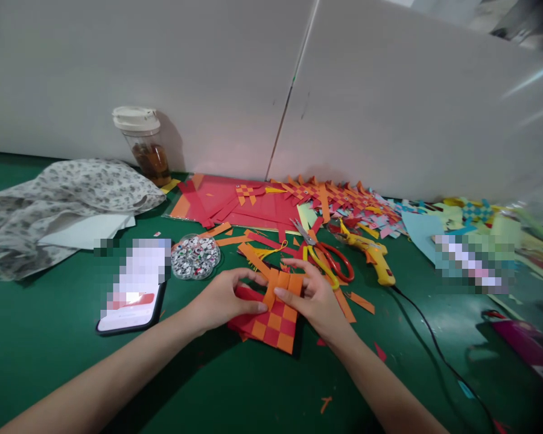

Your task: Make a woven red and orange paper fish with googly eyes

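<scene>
A red and orange woven paper piece (274,325) in a checkered pattern is held between both hands, just above the green table. My left hand (228,298) pinches its left side, thumb on top, over the red strips. My right hand (310,295) grips the upper right part, its thumb pressing on the orange strips. Beyond the right hand lie scissors (328,259) with red and yellow handles. A yellow tassel (257,256) and loose orange strips (217,231) rest beyond the hands.
Left are a phone (133,286), a clear case of googly eyes (195,256), a patterned cloth (72,187) and a lidded cup (145,144). Right is a yellow glue gun (375,259) with a black cord. Woven paper fish (339,196) and red paper sheets (262,211) lie by the partition.
</scene>
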Motion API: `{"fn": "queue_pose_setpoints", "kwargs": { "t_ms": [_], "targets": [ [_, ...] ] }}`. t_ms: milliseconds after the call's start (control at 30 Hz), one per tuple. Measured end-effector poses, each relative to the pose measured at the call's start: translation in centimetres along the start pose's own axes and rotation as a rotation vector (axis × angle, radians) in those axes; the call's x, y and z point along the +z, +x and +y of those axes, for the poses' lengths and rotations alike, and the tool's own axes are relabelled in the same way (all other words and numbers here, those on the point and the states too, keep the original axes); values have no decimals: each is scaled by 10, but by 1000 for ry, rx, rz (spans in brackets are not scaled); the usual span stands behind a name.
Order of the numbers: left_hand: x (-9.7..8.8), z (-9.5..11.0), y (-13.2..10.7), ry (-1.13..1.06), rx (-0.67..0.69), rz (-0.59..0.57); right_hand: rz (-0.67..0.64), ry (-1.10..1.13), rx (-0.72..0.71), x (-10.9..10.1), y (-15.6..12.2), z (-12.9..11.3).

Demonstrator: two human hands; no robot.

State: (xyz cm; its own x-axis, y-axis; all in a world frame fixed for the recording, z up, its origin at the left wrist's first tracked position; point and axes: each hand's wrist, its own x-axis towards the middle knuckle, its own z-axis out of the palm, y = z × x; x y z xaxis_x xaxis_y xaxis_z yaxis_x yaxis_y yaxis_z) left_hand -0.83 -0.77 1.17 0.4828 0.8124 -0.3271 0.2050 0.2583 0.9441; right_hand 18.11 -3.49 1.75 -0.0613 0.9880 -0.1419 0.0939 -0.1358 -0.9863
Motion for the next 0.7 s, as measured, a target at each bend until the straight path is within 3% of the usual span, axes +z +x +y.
{"fn": "queue_pose_setpoints", "kwargs": {
  "t_ms": [267, 533, 700],
  "targets": [
    [0, 4, -3, 17, -18, -10, 47, 5, -8, -2, 0, -2],
    [1, 5, -2, 0, 9, 30, -83, 96, 42, 2, -2, 1],
    [0, 5, -3, 0, 46, 30, -47, 120, 24, 3, -2, -1]
  ]
}}
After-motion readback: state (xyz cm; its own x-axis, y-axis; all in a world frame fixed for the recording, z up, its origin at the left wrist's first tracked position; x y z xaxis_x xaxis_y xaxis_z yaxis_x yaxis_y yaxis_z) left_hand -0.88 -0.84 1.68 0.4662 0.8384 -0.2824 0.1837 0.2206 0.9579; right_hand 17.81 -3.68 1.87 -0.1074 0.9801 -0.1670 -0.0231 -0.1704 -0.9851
